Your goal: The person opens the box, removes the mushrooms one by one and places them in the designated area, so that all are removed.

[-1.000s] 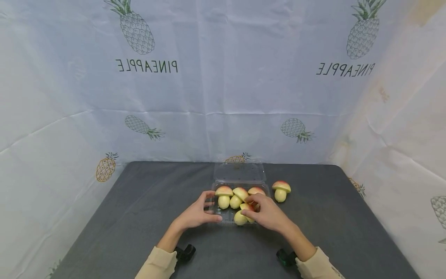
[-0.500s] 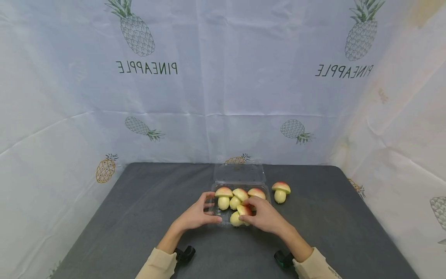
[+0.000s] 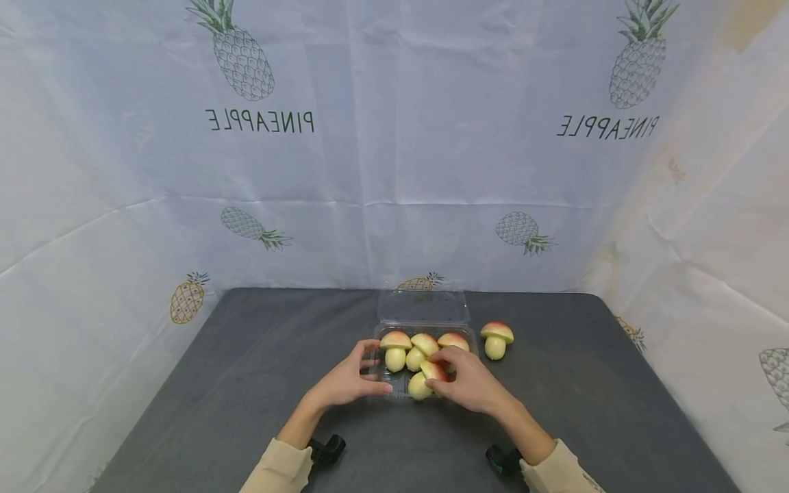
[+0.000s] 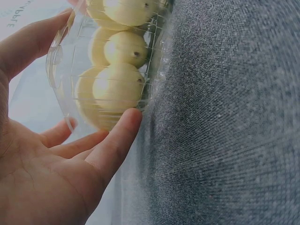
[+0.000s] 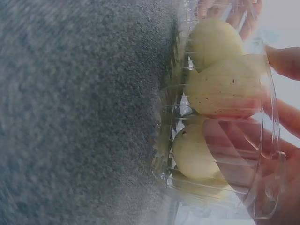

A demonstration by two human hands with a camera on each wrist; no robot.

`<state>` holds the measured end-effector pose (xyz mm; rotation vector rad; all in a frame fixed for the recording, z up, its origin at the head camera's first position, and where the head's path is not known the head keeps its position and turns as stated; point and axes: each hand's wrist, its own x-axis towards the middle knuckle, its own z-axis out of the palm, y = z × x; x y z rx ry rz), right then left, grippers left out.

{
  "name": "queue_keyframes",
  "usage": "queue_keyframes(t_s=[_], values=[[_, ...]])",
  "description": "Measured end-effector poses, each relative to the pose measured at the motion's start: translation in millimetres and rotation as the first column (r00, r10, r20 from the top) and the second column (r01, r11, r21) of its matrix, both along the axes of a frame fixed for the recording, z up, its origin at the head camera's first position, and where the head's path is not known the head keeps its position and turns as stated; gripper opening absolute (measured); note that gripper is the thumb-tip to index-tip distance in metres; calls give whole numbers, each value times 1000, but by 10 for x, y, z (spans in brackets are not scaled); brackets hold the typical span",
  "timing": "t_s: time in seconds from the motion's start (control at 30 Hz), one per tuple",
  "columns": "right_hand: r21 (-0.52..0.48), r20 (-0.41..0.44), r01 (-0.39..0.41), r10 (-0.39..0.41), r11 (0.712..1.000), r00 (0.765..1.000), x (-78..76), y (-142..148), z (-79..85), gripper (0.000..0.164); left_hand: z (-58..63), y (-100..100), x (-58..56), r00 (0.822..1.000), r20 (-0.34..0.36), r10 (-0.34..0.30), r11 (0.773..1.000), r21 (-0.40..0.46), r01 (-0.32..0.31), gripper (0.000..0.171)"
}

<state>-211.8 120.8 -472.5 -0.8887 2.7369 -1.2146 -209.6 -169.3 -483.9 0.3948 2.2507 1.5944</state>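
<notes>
A clear plastic clamshell box [image 3: 399,385] lies open on the dark table, its lid folded back. Three mushroom-shaped pieces with red-and-yellow caps stand in its back row: a left one [image 3: 396,350], a middle one [image 3: 417,356] and a right one [image 3: 454,339], partly covered by fingers. My right hand [image 3: 467,381] pinches another mushroom-shaped piece [image 3: 420,385] by its cap, in the front of the box, stem toward the left. My left hand [image 3: 344,378] holds the box's left end, thumb at the front; the left wrist view shows its fingers along the clear wall [image 4: 63,70].
One more mushroom-shaped piece [image 3: 496,340] stands on the table [image 3: 555,383] to the right of the box. The transparent lid [image 3: 424,305] lies toward the back edge. Pineapple-printed cloth [image 3: 394,157] hangs behind and at both sides.
My right hand has shifted the pinched mushroom-shaped piece a little to the left inside the box, then barely back. My left hand has stayed at the box's left end.
</notes>
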Motion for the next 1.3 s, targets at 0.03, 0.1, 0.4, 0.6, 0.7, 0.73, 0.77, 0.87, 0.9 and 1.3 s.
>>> queue_keyframes(t_s=[0.03, 0.1, 0.4, 0.6, 0.7, 0.73, 0.77, 0.87, 0.9, 1.3], values=[[-19, 8, -3, 3, 1000, 1000, 1, 4, 2, 38, -2, -1, 0, 1000, 0, 0, 1000, -1, 0, 91], [-49, 14, -7, 8, 999, 1000, 1, 18, 9, 37, -5, -2, 2, 1000, -1, -3, 1000, -2, 3, 91], [-72, 10, -4, 5, 997, 1000, -1, 124, 82, 36, -13, 3, 10, 1000, -3, -6, 1000, 3, 6, 91], [-103, 38, -5, 9, 995, 999, -4, 227, 187, 37, -12, 4, 20, 1000, -3, -5, 1000, 3, 5, 91], [-114, 38, 1, 3, 993, 999, -1, 261, 242, 36, -8, 0, 16, 1000, -2, -4, 1000, 4, 4, 91], [-114, 32, 2, 2, 994, 999, -2, 271, 256, 36, -6, -1, 14, 1000, -3, -4, 1000, 3, 4, 91], [-114, 28, 5, -2, 993, 1000, 0, 282, 273, 36, -4, -3, 13, 1000, -4, -3, 1000, 2, 3, 92], [-105, 14, 16, -15, 994, 1000, 0, 319, 307, 36, -3, -5, 8, 1000, -7, -1, 1000, -3, 1, 92], [-104, 11, 19, -18, 994, 1000, -1, 331, 314, 36, -4, -5, 6, 1000, -6, -2, 1000, -5, 2, 92], [-94, -60, 66, -72, 993, 996, 19, 478, 385, 32, 16, -5, 14, 1000, 3, -8, 1000, -2, 8, 91]])
